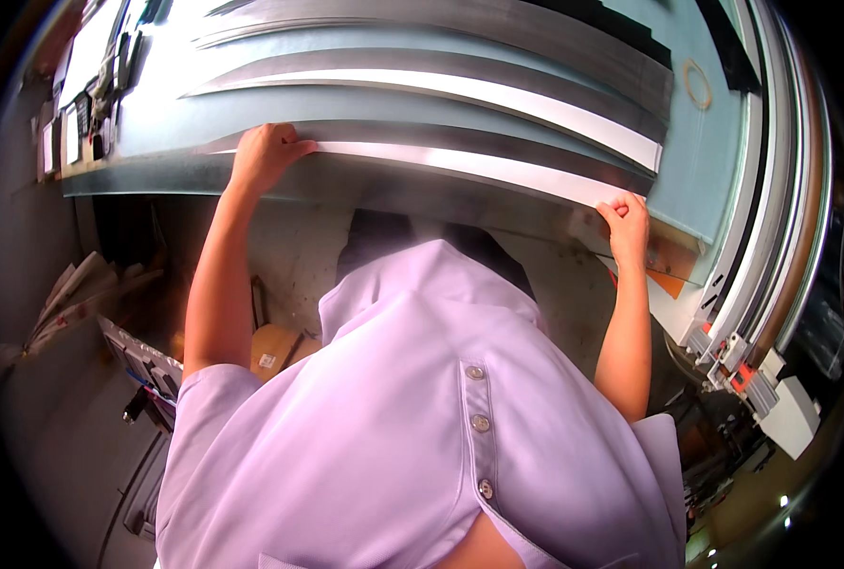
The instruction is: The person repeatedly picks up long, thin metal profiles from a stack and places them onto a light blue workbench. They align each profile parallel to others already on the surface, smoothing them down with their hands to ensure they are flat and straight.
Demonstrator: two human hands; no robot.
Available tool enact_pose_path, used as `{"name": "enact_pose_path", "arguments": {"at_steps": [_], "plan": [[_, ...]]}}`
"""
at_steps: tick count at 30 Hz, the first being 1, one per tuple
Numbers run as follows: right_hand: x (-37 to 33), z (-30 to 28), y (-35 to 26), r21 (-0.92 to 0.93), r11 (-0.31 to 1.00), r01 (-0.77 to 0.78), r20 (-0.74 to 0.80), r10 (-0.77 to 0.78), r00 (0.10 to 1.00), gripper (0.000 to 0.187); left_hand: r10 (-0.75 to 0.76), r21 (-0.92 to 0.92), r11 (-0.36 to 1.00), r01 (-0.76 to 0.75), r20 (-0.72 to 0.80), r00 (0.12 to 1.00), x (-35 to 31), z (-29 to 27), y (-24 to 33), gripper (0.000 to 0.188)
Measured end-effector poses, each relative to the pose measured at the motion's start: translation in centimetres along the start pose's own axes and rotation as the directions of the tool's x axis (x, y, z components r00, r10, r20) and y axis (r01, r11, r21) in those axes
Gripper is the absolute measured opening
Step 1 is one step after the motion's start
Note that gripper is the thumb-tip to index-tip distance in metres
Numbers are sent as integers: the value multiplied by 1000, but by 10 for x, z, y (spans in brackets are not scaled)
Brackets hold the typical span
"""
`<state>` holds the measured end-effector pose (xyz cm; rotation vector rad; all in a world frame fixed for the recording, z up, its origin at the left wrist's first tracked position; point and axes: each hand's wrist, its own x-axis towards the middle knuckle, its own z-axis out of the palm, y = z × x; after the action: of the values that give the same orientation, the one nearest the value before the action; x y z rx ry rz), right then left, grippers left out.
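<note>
Along the near edge of a pale blue-green table (697, 194) runs a long strip (441, 157), with a white band and a dark grey band. My left hand (268, 156) is closed near the strip's left part, its thumb pointing right along the white band. At the right end of the same strip, my right hand (628, 228) pinches it between thumb and fingers. Farther in lies a second long strip (441, 87), also white and dark grey. Beyond it are wider dark grey strips (498, 33), roughly parallel to the others.
Metal rails (773, 190) line the table's right side, ending near me in a white block (790, 417) with red parts. A pale thin ring (688, 83) lies at the far right. Small dark items (109, 85) sit far left. Below stands a brown box-like object (280, 349).
</note>
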<state>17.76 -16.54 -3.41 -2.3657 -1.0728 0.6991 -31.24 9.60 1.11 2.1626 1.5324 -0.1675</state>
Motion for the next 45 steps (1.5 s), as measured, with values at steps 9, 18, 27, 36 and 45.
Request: {"name": "enact_pose_path", "arguments": {"at_steps": [9, 18, 27, 36, 45], "plan": [[1, 0, 8, 55, 998, 18, 14, -19, 1000, 27, -28, -60, 998, 29, 6, 1000, 4, 6, -12, 42], [1, 0, 7, 58, 998, 31, 20, -32, 999, 27, -77, -70, 994, 79, 19, 997, 4, 4, -9, 39], [0, 4, 10, 61, 997, 38, -13, -38, 999, 27, -40, -15, 999, 41, 25, 999, 7, 5, -11, 36], [-9, 19, -2, -213, 943, 255, -158, -291, 944, 17, -61, -17, 998, 62, 37, 997, 7, 4, -8, 38], [-60, 84, -95, -248, 741, 624, 108, -619, 778, 63, -25, 145, 989, 15, 70, 997, 12, 0, -6, 38]]}}
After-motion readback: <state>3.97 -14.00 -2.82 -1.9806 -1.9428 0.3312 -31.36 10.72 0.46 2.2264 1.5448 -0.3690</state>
